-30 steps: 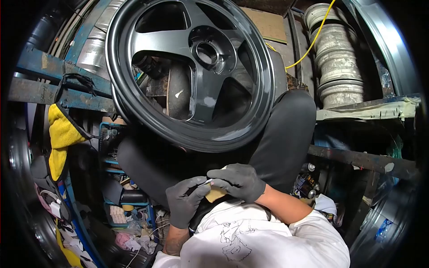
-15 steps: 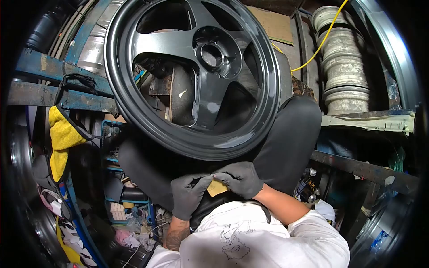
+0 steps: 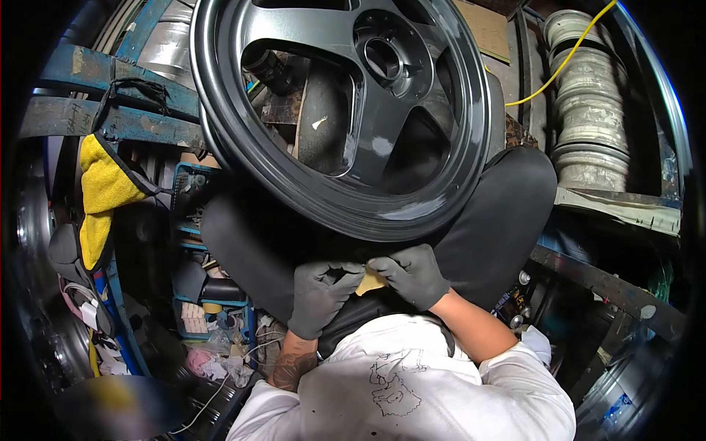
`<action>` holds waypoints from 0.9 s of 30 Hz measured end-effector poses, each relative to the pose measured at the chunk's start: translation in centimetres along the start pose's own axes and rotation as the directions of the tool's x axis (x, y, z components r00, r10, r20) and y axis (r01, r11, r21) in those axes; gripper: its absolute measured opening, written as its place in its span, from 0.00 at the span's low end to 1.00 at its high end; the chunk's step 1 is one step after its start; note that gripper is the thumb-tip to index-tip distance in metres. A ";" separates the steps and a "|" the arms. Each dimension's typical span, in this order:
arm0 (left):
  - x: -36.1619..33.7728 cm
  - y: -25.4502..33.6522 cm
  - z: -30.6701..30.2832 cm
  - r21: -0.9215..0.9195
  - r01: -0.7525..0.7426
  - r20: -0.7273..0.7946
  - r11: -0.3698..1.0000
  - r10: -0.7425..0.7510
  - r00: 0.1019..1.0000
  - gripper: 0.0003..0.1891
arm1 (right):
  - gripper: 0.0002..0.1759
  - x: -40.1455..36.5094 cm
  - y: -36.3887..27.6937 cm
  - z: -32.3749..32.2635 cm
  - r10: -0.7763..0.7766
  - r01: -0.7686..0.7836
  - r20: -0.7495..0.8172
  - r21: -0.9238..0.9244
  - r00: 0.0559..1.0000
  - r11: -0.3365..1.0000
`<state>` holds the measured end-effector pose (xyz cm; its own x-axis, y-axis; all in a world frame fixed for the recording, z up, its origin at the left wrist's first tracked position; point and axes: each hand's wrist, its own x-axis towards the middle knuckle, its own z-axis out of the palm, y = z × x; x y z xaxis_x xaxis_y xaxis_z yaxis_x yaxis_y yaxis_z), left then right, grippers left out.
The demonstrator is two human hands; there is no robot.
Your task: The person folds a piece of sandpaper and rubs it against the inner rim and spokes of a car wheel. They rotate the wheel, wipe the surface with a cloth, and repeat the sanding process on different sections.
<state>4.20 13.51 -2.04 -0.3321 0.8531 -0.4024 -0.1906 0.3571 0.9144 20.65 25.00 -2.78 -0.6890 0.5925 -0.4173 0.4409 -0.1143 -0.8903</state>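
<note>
Black gloves are worn on both hands as a small yellow pad (image 3: 370, 282) is gripped between them, close to the body and just below the lower rim of a glossy dark wheel (image 3: 316, 195). The pad is pinched at its left edge by the curled fingers and thumb of the left hand (image 3: 320, 294), and at its right edge by the fingertips of the right hand (image 3: 412, 275); only a small patch of the pad is left showing between the two gloves. The pad is held just short of the wheel's rim, and whether the two touch cannot be made out.

The five-spoke wheel is propped upright across the lap, tilted back, and is flanked by knees in black trousers (image 3: 507, 213). A white shirt (image 3: 412, 389) with a dark line drawing is seen at the bottom edge, with bare forearms reaching out of it.

A yellow cloth (image 3: 103, 191) is draped from a worn blue rack (image 3: 110, 77) at left. Bare silver rims (image 3: 588, 110) are stacked at upper right, with a yellow cable (image 3: 566, 62) strung across them. Small clutter is packed into a blue crate (image 3: 187, 198) below the rack.
</note>
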 end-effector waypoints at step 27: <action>1.6 1.9 2.1 0.485 -0.169 -0.043 0.858 0.217 0.975 0.07 | 0.08 0.9 4.5 1.9 -0.545 0.517 -0.332 -0.176 0.770 0.837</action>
<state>5.28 16.39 -0.89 -0.4048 0.8932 -0.1960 0.3408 0.3463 0.8740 20.88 23.49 -7.49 -0.5798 0.7832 0.2248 0.1139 0.3511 -0.9294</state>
